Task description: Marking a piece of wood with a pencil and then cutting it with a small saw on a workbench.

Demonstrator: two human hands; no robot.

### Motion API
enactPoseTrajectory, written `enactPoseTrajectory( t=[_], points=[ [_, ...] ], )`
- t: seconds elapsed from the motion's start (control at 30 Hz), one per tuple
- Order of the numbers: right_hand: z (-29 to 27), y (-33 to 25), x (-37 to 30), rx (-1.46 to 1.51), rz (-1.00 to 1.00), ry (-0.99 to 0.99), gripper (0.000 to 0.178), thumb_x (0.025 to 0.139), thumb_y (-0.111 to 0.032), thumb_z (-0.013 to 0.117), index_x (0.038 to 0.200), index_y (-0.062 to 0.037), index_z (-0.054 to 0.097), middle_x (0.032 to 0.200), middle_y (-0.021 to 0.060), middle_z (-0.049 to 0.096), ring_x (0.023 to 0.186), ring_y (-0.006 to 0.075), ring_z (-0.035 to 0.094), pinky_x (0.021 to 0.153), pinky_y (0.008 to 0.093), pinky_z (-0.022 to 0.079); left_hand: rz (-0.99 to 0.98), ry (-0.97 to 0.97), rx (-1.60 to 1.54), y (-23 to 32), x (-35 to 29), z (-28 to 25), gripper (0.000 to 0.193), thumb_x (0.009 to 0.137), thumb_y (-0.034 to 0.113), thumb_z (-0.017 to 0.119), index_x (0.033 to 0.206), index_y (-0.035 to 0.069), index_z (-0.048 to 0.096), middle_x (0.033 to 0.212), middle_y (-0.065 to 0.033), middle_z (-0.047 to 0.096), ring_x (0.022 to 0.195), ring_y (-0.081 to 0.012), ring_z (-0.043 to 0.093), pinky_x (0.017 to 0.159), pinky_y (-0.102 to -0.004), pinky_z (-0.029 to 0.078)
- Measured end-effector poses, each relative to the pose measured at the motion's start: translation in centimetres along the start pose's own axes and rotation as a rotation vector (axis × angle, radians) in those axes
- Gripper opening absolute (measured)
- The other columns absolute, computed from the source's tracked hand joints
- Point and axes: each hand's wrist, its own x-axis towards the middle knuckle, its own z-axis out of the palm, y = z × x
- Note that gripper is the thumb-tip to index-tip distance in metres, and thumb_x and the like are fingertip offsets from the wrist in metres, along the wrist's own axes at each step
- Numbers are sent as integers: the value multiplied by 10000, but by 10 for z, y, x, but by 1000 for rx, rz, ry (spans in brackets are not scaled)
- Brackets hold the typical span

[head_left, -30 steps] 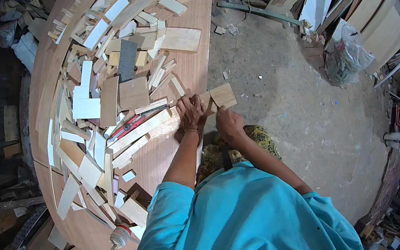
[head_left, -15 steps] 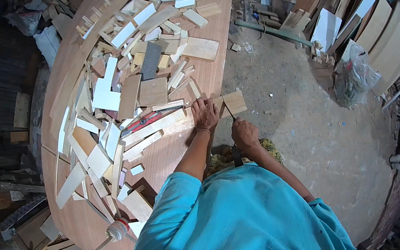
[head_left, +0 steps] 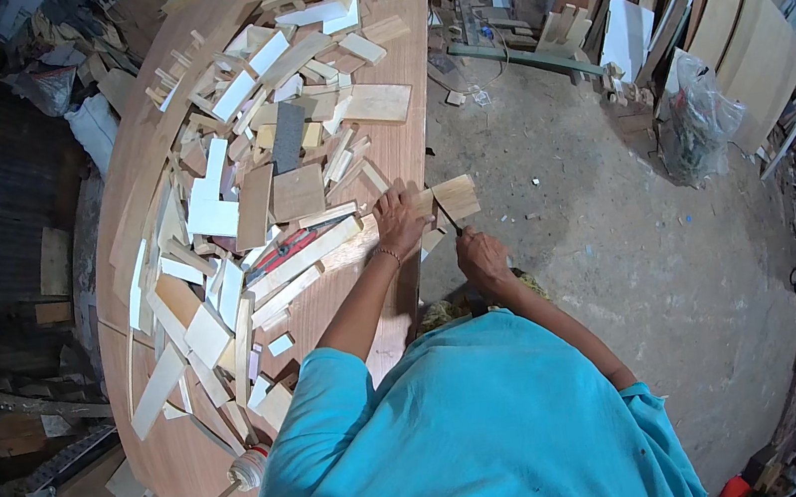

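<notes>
My left hand (head_left: 401, 220) lies with fingers spread on a light wooden board at the table's right edge, pressing it against the top. The board's free end (head_left: 457, 196) sticks out past the edge over the floor. A thin dark blade, seen nearly edge-on and probably a hand saw (head_left: 445, 210), crosses this overhanging part just right of my left fingers. My right hand (head_left: 485, 262) is closed round its near end; the grip itself is hidden in the fist. Beside my left hand lie pale wood strips (head_left: 307, 260) and a red-and-black tool (head_left: 280, 252).
Wood offcuts, white panels and a dark grey block (head_left: 288, 137) crowd the brown table (head_left: 350, 305). A jar (head_left: 249, 466) stands at its near left. Right of the table, the concrete floor (head_left: 616, 300) carries small scraps. Boards (head_left: 729, 14) and a clear plastic bag (head_left: 698, 123) stand farther right.
The whole view has shifted slightly. My left fingers are spread wider on the board. The blade stays across the board, with my right hand still round it.
</notes>
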Motion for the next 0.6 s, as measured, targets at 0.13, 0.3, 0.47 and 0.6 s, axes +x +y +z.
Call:
enactPoseTrajectory(
  t=[0.13,0.3,0.47,0.6],
  points=[
    [-6,2,-5,117,52,-38,212,798,-174,374,757,12,468,651,207,563,648,352,569,569,452,435,-117,-156,-6,10,18,-9,801,586,315,708,1171,-40,292,1129,-166,381,1074,-314,343,877,-447,289],
    [5,5,-11,157,8,46,238,824,-230,390,807,-4,463,639,221,555,606,379,554,536,459,420,-106,-208,-54,0,27,-7,802,571,295,726,1158,-45,297,1092,-211,416,1054,-344,389,865,-455,323],
    [7,15,-20,155,39,30,229,823,-227,399,791,-8,458,628,219,554,578,374,551,500,452,416,-92,-371,-37,5,33,-9,680,562,313,728,1045,-58,428,1127,-219,395,1075,-360,368,868,-458,335],
    [2,14,-22,136,14,48,215,822,-214,403,780,-10,454,627,214,557,573,365,553,490,448,417,-79,-372,-61,-2,34,-4,633,551,330,730,977,-66,479,1133,-219,391,1083,-373,356,881,-446,335]
  ],
)
